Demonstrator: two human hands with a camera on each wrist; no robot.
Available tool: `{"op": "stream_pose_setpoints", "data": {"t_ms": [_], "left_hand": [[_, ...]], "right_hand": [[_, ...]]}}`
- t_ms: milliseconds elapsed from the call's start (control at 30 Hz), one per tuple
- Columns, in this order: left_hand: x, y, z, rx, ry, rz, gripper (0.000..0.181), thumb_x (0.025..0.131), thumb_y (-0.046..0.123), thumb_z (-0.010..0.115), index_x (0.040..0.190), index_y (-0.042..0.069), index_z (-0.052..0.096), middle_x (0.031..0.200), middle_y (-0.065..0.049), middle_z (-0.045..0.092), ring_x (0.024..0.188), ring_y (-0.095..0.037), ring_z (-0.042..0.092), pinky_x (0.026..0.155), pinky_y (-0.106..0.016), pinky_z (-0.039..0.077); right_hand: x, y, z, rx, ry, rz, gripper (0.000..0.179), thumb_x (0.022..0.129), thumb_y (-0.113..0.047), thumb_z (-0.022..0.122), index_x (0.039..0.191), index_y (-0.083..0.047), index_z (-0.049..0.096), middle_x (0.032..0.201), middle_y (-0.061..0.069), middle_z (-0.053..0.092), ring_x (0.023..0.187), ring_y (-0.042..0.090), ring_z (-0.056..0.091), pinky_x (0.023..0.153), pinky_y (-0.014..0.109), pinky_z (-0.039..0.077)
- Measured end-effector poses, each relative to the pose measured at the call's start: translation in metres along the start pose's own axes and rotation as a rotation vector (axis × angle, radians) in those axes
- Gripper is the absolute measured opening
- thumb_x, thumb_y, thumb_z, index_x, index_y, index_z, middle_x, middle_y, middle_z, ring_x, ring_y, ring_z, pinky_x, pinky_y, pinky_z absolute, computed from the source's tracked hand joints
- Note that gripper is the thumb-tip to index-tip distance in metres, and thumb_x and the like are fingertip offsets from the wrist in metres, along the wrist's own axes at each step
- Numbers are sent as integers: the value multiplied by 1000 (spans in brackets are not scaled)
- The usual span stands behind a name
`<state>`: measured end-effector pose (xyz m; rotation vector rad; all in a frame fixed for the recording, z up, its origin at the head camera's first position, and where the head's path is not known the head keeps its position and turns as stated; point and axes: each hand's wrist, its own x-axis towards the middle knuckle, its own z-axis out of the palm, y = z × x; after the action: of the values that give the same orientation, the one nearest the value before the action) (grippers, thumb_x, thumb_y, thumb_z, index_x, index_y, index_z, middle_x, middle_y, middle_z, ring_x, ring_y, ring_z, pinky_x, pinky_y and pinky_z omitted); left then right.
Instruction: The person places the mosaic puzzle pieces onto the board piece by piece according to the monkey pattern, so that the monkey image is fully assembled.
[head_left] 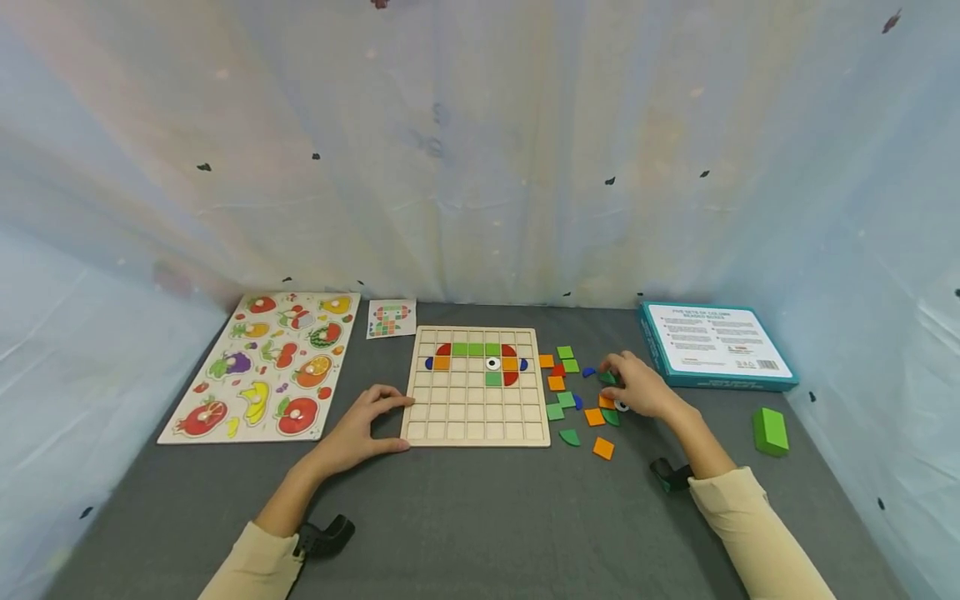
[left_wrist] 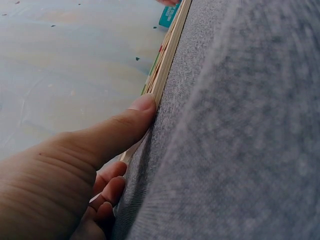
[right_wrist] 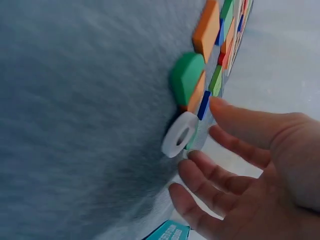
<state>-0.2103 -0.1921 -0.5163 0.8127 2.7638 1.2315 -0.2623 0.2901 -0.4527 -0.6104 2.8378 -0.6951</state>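
Note:
My left hand rests at the left side of a wooden grid board, its thumb against the near edge and its index finger at the left edge. Coloured tiles form a partial picture in the board's upper rows, including a white eye piece. My right hand hovers over loose tiles right of the board, fingers spread and nothing between them. Below its fingertips lie a white ring-like piece, a green quarter-round tile and a blue piece.
A fruit puzzle board lies at the left, beside a small pattern card. At the right are a teal-edged box and a green block. More orange tiles and green tiles are scattered near the grid board.

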Motion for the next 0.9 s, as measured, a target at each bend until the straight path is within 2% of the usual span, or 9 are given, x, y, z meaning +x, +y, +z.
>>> {"op": "stream_pose_setpoints", "data": {"t_ms": [233,367,533,733,900], "left_hand": [[-1,-2,0,5,13,8,63,81,35,84,136,13,62,128,-4,49,117,-25,44,97,-56,39],[-2,-1,1,-4,2,3,64,81,35,84,136,13,62,129,-4,48,118,-25,44,98,-56,38],[-2,0,1,-5,2,4,65,81,35,84,137,13,61,129,-4,48,118,-26,44,98,-57,38],[-1,-1,1,1,9,20,63,82,34,84,137,12,61,129,-4,49,119,-26,44,97,-57,39],[-1,-1,1,1,15,29,62,82,34,83,136,13,62,129,-4,49,118,-26,44,96,-57,39]], "right_hand": [[-7,0,5,27,-16,-21,16,84,-7,79,92,-3,66,87,9,53,79,23,46,69,36,39],[-3,-4,6,61,-9,-17,17,83,-1,79,86,-2,63,78,6,54,69,19,48,63,32,41],[3,-8,9,82,11,-6,13,85,2,76,87,-1,63,74,4,56,65,17,49,60,30,43],[4,-8,12,44,25,52,10,85,-2,77,89,-3,67,74,3,57,65,18,49,61,33,43],[0,-7,9,-17,50,45,10,86,-10,78,89,-4,71,81,4,57,70,19,50,63,35,43]]}}
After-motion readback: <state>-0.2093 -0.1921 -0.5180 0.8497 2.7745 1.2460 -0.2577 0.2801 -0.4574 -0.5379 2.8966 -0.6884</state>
